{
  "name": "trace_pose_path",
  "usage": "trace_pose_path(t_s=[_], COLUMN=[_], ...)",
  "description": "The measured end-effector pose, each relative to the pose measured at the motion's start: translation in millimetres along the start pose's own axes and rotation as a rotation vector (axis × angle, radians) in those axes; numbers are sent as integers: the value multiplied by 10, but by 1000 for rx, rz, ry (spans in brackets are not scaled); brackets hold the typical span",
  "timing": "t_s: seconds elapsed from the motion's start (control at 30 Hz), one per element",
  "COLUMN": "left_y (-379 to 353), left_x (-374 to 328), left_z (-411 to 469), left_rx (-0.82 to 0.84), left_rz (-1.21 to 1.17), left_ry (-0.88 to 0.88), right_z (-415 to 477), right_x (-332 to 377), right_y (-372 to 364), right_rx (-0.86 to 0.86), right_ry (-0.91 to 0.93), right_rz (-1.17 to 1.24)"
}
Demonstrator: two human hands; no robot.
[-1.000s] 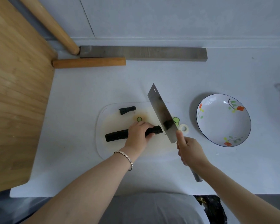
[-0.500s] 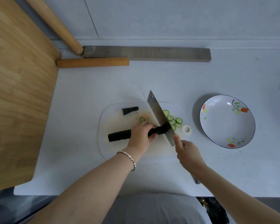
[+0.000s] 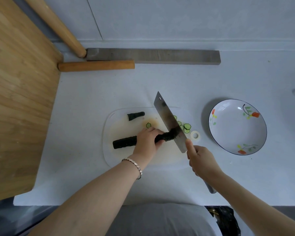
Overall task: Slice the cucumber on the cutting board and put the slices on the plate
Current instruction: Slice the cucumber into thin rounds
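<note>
Cucumber [image 3: 124,142], dark and bumpy, is gripped by left hand [image 3: 146,142]; right hand [image 3: 201,162] grips cleaver [image 3: 167,116].

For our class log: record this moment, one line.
left hand holds dark green cucumber; right hand grips steel cleaver; cut slices on white board

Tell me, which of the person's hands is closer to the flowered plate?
Right. The right hand, gripping the cleaver, sits just beside the plate; the left hand holds the cucumber farther off on the cutting board.
</note>
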State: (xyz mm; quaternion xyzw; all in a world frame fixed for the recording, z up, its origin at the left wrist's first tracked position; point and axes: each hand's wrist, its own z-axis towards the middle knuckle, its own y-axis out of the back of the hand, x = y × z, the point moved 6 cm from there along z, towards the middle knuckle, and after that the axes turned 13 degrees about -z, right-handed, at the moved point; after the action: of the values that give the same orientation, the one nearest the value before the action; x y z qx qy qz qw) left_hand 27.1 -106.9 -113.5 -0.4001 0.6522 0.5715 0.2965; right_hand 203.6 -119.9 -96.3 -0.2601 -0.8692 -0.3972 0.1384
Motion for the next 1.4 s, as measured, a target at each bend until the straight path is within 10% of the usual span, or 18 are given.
trace_pose_path(t_s=[1.4], left_y=[3], left_x=[33], left_z=[13], left_rx=[7], left_rz=[23], left_ry=[21], right_z=[-76], right_x=[69], right_y=[22], right_rx=[-27], right_ry=[12], right_rz=[102])
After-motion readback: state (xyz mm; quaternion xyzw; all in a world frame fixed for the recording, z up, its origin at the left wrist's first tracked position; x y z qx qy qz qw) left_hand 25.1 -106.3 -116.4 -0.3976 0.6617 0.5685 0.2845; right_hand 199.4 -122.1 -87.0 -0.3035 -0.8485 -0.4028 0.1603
